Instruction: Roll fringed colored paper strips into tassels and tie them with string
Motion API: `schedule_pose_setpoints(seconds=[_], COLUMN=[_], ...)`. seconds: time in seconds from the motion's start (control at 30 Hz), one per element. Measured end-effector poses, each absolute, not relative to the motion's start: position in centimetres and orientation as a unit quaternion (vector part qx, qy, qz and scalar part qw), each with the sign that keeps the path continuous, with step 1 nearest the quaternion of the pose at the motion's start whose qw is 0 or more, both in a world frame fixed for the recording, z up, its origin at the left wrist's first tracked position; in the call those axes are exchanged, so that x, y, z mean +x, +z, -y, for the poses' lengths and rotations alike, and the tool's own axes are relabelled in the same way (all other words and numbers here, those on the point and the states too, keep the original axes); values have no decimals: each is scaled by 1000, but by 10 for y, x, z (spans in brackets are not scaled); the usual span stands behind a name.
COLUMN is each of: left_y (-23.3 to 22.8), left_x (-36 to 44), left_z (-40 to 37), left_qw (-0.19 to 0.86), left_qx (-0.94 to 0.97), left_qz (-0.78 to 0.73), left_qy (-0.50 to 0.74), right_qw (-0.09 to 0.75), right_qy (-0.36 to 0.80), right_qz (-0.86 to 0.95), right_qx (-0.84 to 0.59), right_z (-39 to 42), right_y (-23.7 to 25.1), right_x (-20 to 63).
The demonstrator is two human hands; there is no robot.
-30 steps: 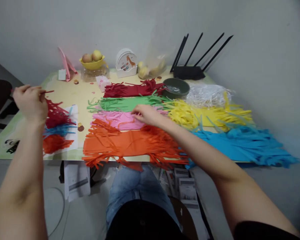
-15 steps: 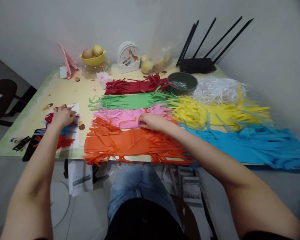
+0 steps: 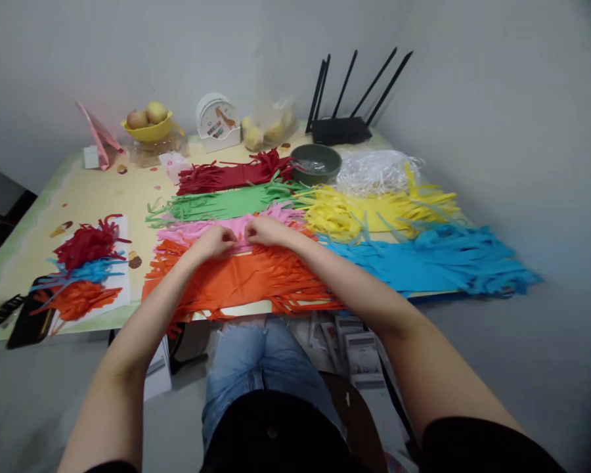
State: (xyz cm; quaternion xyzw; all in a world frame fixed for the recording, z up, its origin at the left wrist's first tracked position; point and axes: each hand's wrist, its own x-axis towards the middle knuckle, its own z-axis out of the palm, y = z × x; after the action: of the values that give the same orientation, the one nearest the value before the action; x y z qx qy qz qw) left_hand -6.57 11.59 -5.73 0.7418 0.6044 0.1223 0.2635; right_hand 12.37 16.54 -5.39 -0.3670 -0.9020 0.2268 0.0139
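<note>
My left hand (image 3: 217, 242) and my right hand (image 3: 264, 232) are close together over the pink fringed sheet (image 3: 204, 231), fingers curled into pinches. A bit of orange strip (image 3: 240, 238) shows between them, by my right fingertips. What my left fingers hold is hidden. Just below lies a wide orange fringed sheet (image 3: 236, 281), its loose ends spreading to both sides. Beyond the pink one are a green fringed sheet (image 3: 221, 205) and a dark red one (image 3: 236, 174).
Yellow (image 3: 374, 211) and blue fringed sheets (image 3: 398, 264) lie right. At left, red (image 3: 87, 246), blue and orange strip bunches rest on white paper beside a black phone (image 3: 32, 322). Behind stand a green bowl (image 3: 316, 164), white shreds (image 3: 374, 172), router (image 3: 341, 130) and fruit bowl (image 3: 148, 131).
My left hand has left the red bunch on the white paper and come right to meet my right hand over the pink sheet. The view has shifted right.
</note>
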Motion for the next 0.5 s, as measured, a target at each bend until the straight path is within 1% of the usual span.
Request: schedule_pose_setpoints(seconds=[0.2, 0.37, 0.43, 0.5], left_y=[-62, -65, -66, -67], left_x=[-73, -70, -70, -68], left_z=[-117, -120, -120, -120], left_qw=[249, 246, 239, 221], left_qx=[725, 719, 715, 713], left_qz=[-630, -636, -642, -650], left_qy=[126, 134, 137, 146], right_qw=[31, 28, 28, 46], right_qy=[233, 233, 225, 208], right_qz=[894, 893, 893, 893], right_qx=[-381, -384, -388, -396], right_z=[-169, -173, -169, -156], right_y=[-53, -50, -46, -42], right_x=[123, 124, 124, 122])
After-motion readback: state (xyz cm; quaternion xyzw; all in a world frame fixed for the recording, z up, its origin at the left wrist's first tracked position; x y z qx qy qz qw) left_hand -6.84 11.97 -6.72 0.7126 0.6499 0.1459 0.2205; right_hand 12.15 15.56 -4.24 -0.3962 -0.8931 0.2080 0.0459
